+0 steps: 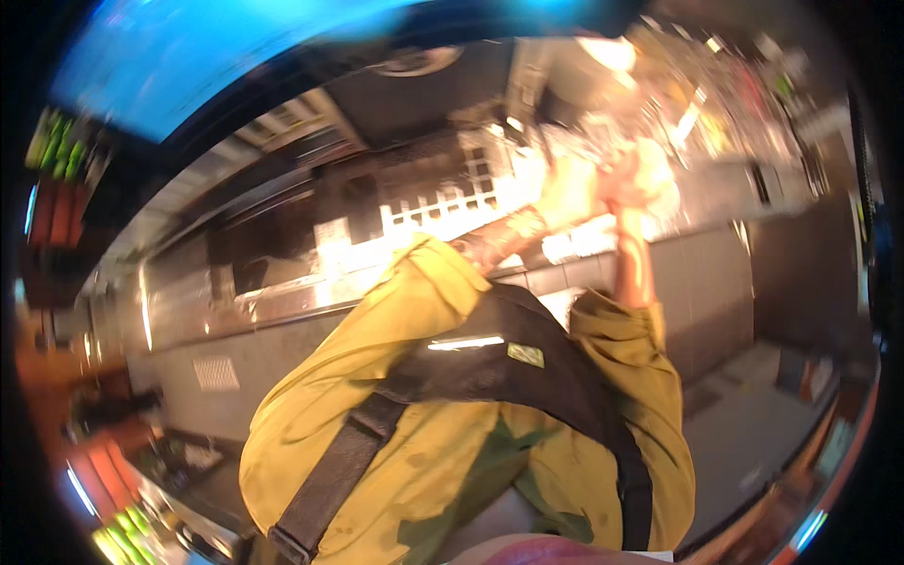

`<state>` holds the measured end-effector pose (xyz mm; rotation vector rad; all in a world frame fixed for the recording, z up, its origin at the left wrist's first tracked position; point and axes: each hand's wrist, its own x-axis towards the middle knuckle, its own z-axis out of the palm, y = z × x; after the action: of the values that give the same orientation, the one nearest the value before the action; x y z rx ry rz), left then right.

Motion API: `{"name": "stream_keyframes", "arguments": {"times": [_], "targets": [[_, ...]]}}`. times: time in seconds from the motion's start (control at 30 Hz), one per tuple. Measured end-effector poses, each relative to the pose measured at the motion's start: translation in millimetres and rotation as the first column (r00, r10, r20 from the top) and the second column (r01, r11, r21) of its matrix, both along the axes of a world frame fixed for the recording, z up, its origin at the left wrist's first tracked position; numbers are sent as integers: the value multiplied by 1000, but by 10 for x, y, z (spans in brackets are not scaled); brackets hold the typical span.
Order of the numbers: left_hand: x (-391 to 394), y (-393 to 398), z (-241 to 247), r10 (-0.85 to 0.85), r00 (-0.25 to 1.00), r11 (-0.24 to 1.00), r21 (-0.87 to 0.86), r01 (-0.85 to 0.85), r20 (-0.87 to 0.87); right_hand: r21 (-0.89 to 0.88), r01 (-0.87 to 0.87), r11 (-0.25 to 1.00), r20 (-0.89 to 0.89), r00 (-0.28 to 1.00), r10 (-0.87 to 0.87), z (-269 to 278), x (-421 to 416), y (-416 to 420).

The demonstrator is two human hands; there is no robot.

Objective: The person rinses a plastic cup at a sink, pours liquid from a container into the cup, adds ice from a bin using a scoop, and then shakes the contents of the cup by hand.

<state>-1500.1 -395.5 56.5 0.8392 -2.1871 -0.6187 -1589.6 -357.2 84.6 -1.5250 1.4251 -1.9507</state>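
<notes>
Both bare hands are raised together over the brightly lit worktop, on the right of centre in the head view. My left hand (pixel 573 185) reaches across from the left at the end of a tattooed forearm. My right hand (pixel 641 175) is beside it, above a bare forearm. Glare and motion blur hide the fingers, so I cannot tell what either hand holds. Shiny, blurred items lie just beyond the hands, too washed out to name. A dark apron (pixel 480 360) covers my mustard-yellow shirt (pixel 332 395).
A metal-edged counter (pixel 304 296) runs across the view, with a white rack-like row of uprights (pixel 441 212) behind its edge. Blurred, colourful items (pixel 741 106) crowd the upper right. Grey panels (pixel 212 395) front the counter. A blue glowing surface (pixel 176 63) fills the upper left.
</notes>
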Motion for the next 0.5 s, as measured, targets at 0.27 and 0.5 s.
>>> {"name": "stream_keyframes", "arguments": {"times": [0.27, 0.5], "targets": [[56, 176, -52, 78, 996, 990, 115, -81, 32, -6, -178, 984, 392, 905, 166, -93, -533, -211], [-64, 339, -44, 155, 980, 985, 57, -163, 128, -257, -399, 880, 360, 806, 470, 407, -757, 90]]}}
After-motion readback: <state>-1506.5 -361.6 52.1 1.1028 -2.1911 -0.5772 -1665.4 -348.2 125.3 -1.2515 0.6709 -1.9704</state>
